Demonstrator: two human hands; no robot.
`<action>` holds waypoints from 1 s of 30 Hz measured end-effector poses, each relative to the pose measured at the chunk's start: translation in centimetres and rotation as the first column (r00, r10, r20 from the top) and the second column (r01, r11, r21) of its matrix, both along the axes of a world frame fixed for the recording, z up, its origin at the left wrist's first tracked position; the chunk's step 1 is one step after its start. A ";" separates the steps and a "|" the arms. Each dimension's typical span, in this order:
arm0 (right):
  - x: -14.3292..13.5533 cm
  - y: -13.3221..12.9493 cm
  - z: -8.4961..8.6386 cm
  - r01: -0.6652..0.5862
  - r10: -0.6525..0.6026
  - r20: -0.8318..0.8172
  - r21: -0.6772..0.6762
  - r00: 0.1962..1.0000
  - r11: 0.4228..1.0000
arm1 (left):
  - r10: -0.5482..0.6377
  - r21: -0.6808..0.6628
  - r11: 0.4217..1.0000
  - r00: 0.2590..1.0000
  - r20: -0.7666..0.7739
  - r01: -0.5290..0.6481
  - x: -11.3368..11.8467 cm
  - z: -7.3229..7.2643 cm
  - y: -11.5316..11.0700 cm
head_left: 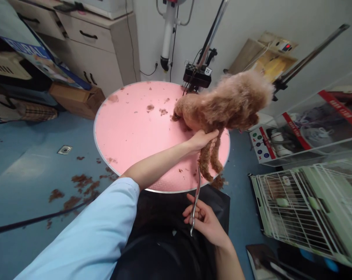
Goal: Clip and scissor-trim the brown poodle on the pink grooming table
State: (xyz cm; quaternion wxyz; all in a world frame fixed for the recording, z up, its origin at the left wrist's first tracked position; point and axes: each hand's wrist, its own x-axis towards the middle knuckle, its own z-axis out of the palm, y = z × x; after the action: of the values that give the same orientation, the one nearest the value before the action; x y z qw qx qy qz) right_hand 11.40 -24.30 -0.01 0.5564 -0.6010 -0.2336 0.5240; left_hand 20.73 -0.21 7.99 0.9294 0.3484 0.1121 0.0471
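Note:
A curly brown dog (228, 101) stands on the right side of a round pink table (129, 136), its head turned to the right. My left hand (203, 140) is wrapped round the upper part of a front leg, under the chest. Below it, my right hand (203, 219) holds a pair of long silver scissors (198, 186) by the handles. The blades look closed and point up, with the tip beside the lower front leg. Tufts of cut brown hair (150, 107) lie on the tabletop.
Behind the table rises a metal post with a black tool holder (197, 76). Green-and-white wire cages (298, 210) are at the right. Drawers (85, 35) and a cardboard box (78, 99) stand at the left. Hair clumps (84, 184) litter the blue floor.

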 end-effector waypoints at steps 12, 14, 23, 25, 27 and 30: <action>1.0 -0.4 0.5 0.000 0.000 0.005 -0.026 1.000 1.000 | -0.027 0.133 0.991 0.997 0.078 0.017 -0.2 0.7 -0.2; 0.9 -0.5 0.6 0.003 -0.003 -0.003 -0.032 1.000 0.999 | -0.030 0.136 0.990 0.997 0.068 0.021 -0.3 0.8 -0.2; 0.7 -0.7 0.8 -0.019 0.019 0.001 -0.045 1.000 0.999 | 0.016 0.161 0.987 0.998 0.062 -0.026 -0.1 0.7 -0.4; 0.9 -0.8 0.8 -0.034 0.035 0.017 -0.028 0.999 0.999 | 0.022 0.164 0.986 0.998 0.067 -0.033 0.0 0.7 -0.4; 1.0 -0.8 0.9 -0.040 0.039 0.029 0.032 0.999 0.999 | 0.028 0.164 0.986 0.996 0.081 -0.042 0.0 0.7 -0.5; 1.4 -0.7 0.9 -0.018 0.015 0.028 0.111 1.000 0.994 | 0.042 0.189 0.980 0.997 0.065 -0.054 -0.1 0.9 -0.5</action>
State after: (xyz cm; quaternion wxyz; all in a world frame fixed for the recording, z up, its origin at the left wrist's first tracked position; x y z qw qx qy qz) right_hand 12.78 -25.05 0.91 0.5816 -0.5741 -0.2748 0.5066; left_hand 20.60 -0.74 8.87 0.8933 0.4316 0.0872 0.0907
